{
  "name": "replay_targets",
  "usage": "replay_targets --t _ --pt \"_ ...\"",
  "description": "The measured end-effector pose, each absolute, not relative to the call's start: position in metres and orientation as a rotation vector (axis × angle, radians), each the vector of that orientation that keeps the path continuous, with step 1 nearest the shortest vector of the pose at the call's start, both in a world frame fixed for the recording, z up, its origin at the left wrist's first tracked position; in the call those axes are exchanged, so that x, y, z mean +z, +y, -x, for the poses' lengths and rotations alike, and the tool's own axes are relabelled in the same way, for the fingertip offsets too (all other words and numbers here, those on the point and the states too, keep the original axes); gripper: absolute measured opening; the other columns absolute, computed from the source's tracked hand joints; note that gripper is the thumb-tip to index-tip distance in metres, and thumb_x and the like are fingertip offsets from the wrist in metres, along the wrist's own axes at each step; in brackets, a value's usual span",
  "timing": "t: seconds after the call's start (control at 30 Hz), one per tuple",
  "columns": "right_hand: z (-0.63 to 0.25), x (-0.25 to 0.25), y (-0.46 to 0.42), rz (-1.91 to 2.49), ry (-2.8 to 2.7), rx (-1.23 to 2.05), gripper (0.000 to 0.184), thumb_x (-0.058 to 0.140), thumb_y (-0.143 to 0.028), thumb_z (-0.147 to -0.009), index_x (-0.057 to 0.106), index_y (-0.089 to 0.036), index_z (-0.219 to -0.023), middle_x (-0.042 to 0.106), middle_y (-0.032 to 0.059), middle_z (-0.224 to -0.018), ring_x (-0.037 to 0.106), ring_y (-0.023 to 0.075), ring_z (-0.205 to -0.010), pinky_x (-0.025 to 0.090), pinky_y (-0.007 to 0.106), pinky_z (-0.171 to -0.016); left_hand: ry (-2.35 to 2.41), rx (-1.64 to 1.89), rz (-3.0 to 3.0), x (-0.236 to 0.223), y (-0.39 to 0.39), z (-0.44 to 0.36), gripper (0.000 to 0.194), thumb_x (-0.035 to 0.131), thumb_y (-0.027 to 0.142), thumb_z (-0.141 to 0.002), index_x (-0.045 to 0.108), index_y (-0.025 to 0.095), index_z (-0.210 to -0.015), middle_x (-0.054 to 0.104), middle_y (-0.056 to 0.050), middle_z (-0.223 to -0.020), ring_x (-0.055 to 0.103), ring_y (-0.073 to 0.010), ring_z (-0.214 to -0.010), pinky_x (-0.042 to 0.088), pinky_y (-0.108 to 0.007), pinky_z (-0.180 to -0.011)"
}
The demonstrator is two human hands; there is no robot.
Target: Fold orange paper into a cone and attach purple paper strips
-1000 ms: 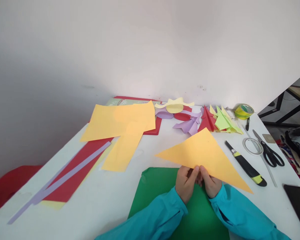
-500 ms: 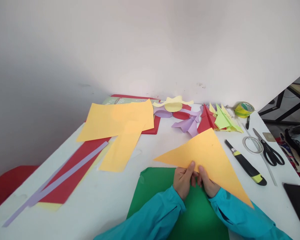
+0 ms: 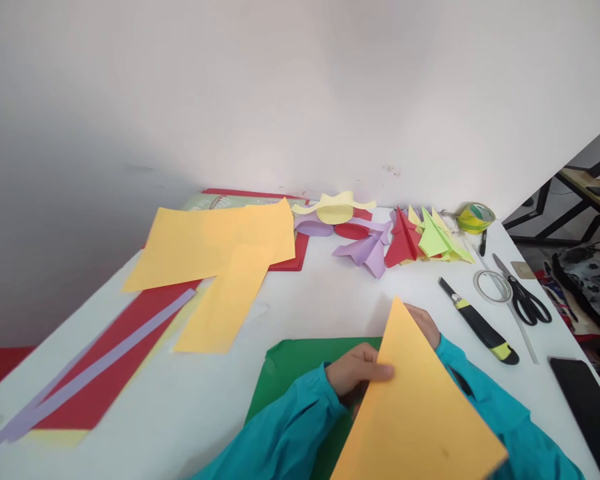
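Observation:
A folded yellow-orange sheet of paper (image 3: 420, 413) stands tilted in front of me, one pointed corner upward and its lower part running out of view. My left hand (image 3: 357, 370) pinches its left edge, thumb on the near face and fingers behind. Behind the upper right edge is my right hand (image 3: 425, 323); the paper hides its fingertips, so its grip does not show. Under both hands lies a green sheet (image 3: 285, 370) on the white table.
Yellow-orange sheets (image 3: 215, 243), a red sheet (image 3: 115, 367) and purple strips (image 3: 115, 360) lie left. Folded paper planes (image 3: 405, 240) and curled paper pieces (image 3: 335, 210) stand at the back. Right are a utility knife (image 3: 480, 323), tape rolls (image 3: 476, 218), scissors (image 3: 527, 300) and a black phone (image 3: 585, 407).
The paper triangle has been turned, so a corner points up and its body hangs lower. My right hand has shifted upward behind it; my left hand has moved slightly down. The view has shifted right.

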State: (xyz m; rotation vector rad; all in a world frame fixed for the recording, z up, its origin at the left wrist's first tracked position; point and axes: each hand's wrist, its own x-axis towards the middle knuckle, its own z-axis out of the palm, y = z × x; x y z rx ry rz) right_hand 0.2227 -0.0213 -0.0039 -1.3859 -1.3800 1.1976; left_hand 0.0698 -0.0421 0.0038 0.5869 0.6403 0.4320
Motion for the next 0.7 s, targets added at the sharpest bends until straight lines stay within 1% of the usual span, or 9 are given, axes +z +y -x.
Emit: replay_targets --t 0.07,0.1,0.13,0.2,0.27,0.33,0.47,0.57,0.7 --pt "-0.229 -0.001 -0.015 1.327 -1.237 1.421 0.068 0.018 -0.057 -0.088 0.066 -0.010 -0.075 0.060 0.0048 -0.049 0.051 0.0106 -0.039 0.038 0.021 -0.038 0.622 0.293 -0.655 0.000 -0.044 -0.069 0.029 0.076 0.038 -0.052 0.070 0.010 -0.056 0.066 -0.010 -0.052 0.059 -0.0201 -0.045 0.047 -0.031 -0.044" --pt "-0.232 0.000 -0.012 1.280 -1.155 1.552 0.075 0.016 -0.062 -0.085 0.067 -0.009 -0.069 0.058 0.0054 -0.043 0.048 0.0108 -0.035 0.035 0.021 -0.035 0.618 0.250 -0.686 -0.001 -0.044 -0.069 0.029 0.075 0.039 -0.054 0.071 0.010 -0.056 0.066 -0.010 -0.051 0.059 -0.0203 -0.043 0.046 -0.032 -0.043" --pt "-0.235 0.001 -0.010 1.234 -1.088 1.669 0.075 0.021 -0.066 -0.081 0.068 -0.010 -0.066 0.058 0.0058 -0.041 0.048 0.0112 -0.034 0.035 0.021 -0.035 0.616 0.226 -0.705 -0.002 -0.044 -0.069 0.029 0.074 0.039 -0.055 0.071 0.011 -0.057 0.066 -0.009 -0.051 0.058 -0.0204 -0.042 0.046 -0.033 -0.042" --pt "-0.241 0.002 -0.007 1.217 -1.061 1.802 0.062 0.046 -0.067 -0.071 0.069 -0.011 -0.063 0.061 0.0050 -0.043 0.051 0.0115 -0.036 0.036 0.021 -0.036 0.616 0.206 -0.717 -0.003 -0.044 -0.069 0.027 0.074 0.039 -0.056 0.072 0.012 -0.057 0.066 -0.009 -0.050 0.058 -0.0199 -0.041 0.045 -0.033 -0.042" --pt "-0.246 0.001 -0.005 1.267 -1.118 1.840 0.046 0.068 -0.057 -0.057 0.070 -0.011 -0.062 0.061 0.0027 -0.044 0.050 0.0101 -0.036 0.036 0.020 -0.037 0.619 0.202 -0.708 -0.003 -0.044 -0.070 0.026 0.074 0.037 -0.055 0.071 0.012 -0.056 0.066 -0.008 -0.050 0.057 -0.0190 -0.040 0.044 -0.032 -0.042" --pt "-0.248 -0.001 -0.004 1.315 -1.163 1.844 0.040 0.076 -0.049 -0.050 0.070 -0.012 -0.061 0.059 0.0000 -0.042 0.048 0.0079 -0.035 0.035 0.019 -0.036 0.643 0.238 -0.668 -0.002 -0.044 -0.072 0.026 0.075 0.037 -0.054 0.070 0.012 -0.053 0.066 -0.007 -0.050 0.056 -0.0166 -0.040 0.043 -0.030 -0.043" --pt "-0.248 0.001 -0.004 1.345 -1.217 1.844 0.041 0.076 -0.051 -0.049 0.071 -0.013 -0.063 0.059 -0.0012 -0.043 0.046 0.0068 -0.035 0.035 0.018 -0.037 0.739 0.348 -0.559 -0.004 -0.044 -0.076 0.038 0.069 0.046 -0.060 0.067 0.010 -0.048 0.062 -0.007 -0.045 0.051 -0.0123 -0.037 0.039 -0.026 -0.041" --pt "-0.247 0.006 -0.004 1.392 -1.282 1.767 0.048 0.067 -0.059 -0.056 0.072 -0.013 -0.067 0.055 -0.0018 -0.041 0.044 0.0058 -0.036 0.033 0.017 -0.036 0.740 0.329 -0.558 -0.008 -0.044 -0.076 0.041 0.066 0.046 -0.063 0.067 0.008 -0.049 0.059 -0.008 -0.041 0.051 -0.0149 -0.035 0.039 -0.028 -0.040" --pt "-0.247 0.008 -0.004 1.418 -1.367 1.629 0.055 0.056 -0.065 -0.066 0.072 -0.013 -0.076 0.051 -0.0027 -0.040 0.042 0.0064 -0.036 0.032 0.018 -0.036 0.729 0.333 -0.539 -0.009 -0.042 -0.075 0.039 0.067 0.044 -0.063 0.066 0.007 -0.050 0.059 -0.009 -0.042 0.055 -0.0183 -0.041 0.043 -0.031 -0.047"
